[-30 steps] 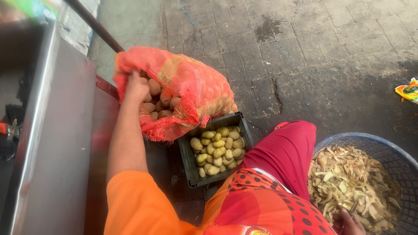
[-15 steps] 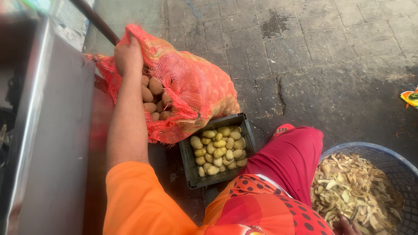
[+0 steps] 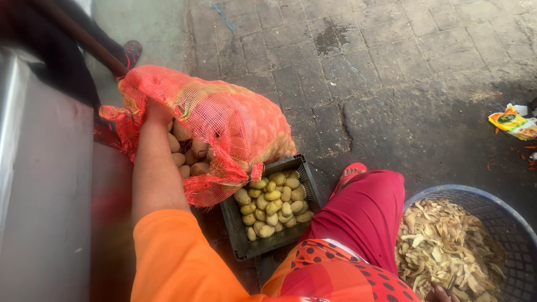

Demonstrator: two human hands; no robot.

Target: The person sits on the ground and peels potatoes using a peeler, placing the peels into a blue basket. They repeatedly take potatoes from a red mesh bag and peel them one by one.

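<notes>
Apparently, the red mesh sack (image 3: pixel 224 126) of potatoes (image 3: pixel 187 151), heavy and floppy, is gripped by the left hand (image 3: pixel 154 112) at its open mouth beside the black crate (image 3: pixel 305 168); right hand (image 3: pixel 442 292) grip can't be told.

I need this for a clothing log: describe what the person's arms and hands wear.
The left arm has a bright orange short sleeve ending above the elbow; forearm and left hand are bare, with no glove, watch or ring showing. Only the tip of the right hand shows, also ungloved.
</notes>
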